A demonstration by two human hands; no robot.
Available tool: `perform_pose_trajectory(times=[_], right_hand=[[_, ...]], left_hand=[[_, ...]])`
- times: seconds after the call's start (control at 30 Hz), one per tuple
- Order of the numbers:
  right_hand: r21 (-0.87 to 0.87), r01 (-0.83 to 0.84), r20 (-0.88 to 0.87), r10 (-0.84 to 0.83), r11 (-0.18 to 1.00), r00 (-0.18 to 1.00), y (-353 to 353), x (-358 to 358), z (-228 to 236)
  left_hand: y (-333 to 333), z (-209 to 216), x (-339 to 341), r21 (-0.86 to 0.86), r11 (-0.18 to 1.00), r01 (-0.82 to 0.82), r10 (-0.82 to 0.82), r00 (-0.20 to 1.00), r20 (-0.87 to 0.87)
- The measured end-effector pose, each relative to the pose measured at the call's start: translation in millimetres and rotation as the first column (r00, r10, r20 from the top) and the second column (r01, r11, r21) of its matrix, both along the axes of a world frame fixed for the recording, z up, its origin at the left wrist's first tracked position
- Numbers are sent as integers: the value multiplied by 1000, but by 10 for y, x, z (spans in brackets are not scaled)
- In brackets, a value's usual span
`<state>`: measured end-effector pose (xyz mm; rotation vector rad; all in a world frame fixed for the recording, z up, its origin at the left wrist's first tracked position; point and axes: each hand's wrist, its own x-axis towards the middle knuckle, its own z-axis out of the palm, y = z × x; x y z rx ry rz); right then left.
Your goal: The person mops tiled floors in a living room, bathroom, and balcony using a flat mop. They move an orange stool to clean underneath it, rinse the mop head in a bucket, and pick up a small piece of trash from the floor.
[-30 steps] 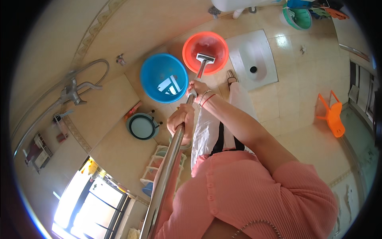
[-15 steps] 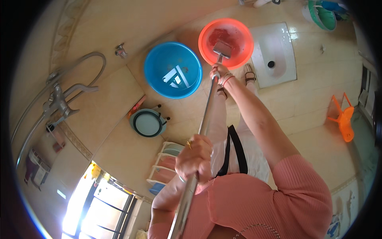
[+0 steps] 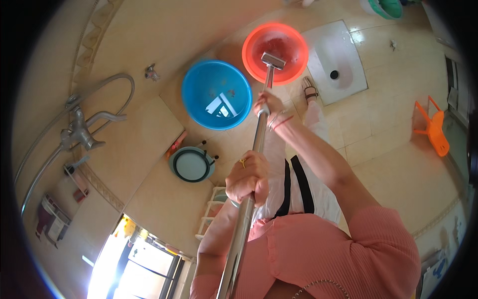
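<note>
A long metal mop (image 3: 259, 134) slants from near my body down into an orange-red basin (image 3: 247, 60) on the floor. Its flat head (image 3: 273, 61) is over the basin, where reddish, wet-looking contents show; whether the head touches them I cannot tell. My left hand (image 3: 247, 180), with a gold ring, is wrapped round the upper pole. Lower down, my right hand (image 3: 269, 107) is closed on the same pole beside a pale collar. Left of the orange-red basin stands a blue basin (image 3: 186, 102) with water and bright reflections in it.
A white squat toilet pan (image 3: 348, 65) lies right of the basins. An orange plastic stool (image 3: 435, 130) is at the far right. At left are a grey folding basin (image 3: 192, 165), a white rack (image 3: 205, 222) and a wall-mounted shower tap (image 3: 78, 129). A green bucket (image 3: 388, 9) is at the top right.
The view has shifted slightly. My right hand has come back toward me, nearer my left hand, and more of the lower pole shows. The mop head looks turned and narrower.
</note>
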<state>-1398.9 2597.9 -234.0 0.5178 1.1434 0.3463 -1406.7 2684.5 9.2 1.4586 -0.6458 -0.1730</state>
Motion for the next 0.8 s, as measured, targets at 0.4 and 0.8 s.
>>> perform_pose_trajectory(times=[0.4,0.8], right_hand=[[-318,-131,11,141,939,990,-106,16,150],[-355,-107,88,147,929,985,-478,415,-1880]], left_hand=[[-235,52,11,10,995,-99,100,993,-66],[-345,173,304,81,985,154,-146,984,-99]])
